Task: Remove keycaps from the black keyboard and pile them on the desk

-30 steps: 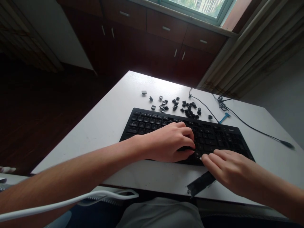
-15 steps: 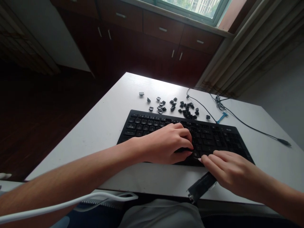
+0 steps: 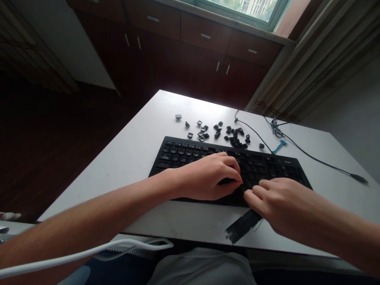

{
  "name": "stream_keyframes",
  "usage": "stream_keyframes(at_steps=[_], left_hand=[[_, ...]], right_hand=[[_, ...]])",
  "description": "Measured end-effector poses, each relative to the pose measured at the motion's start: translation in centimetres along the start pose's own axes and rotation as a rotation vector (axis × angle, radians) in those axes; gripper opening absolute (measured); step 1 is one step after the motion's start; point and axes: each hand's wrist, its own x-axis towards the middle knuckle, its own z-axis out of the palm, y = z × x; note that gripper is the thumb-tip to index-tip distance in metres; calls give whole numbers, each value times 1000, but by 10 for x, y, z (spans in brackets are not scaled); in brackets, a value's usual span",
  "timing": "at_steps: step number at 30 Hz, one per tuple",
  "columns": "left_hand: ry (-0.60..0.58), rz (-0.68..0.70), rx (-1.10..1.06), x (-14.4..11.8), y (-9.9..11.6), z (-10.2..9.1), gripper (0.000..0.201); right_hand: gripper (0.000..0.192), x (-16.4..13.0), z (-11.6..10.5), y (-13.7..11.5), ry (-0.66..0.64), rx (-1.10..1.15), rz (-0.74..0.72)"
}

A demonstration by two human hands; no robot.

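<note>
A black keyboard lies on the white table, with bare spots among its keys. My left hand rests over its middle, thumb and fingertips pinched together at the keys; whatever sits between them is hidden. Just right of it, my right hand is closed around a black bar-shaped tool with a clear-looking end and a thin wire beside it. That tool slants down toward the table's front edge, while the fingertips meet low over the keyboard. Several loose black keycaps lie scattered behind the keyboard.
A blue plastic tool lies behind the keyboard's right half. The dark cable runs in a bundle and a long line to the right. A white cord crosses the lower left. Brown cabinets stand beyond the white table.
My right hand has moved slightly up and left, closer to my left hand, and the black tool's lower end has swung left. My left hand stays nearly in place, its fingertips now drawn together.
</note>
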Motion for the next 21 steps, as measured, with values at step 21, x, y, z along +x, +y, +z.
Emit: stream_keyframes(at_steps=[21], left_hand=[[17, -50, -108, 1, 1, -3, 18]], right_hand=[[21, -1, -13, 19, -194, 105, -46]])
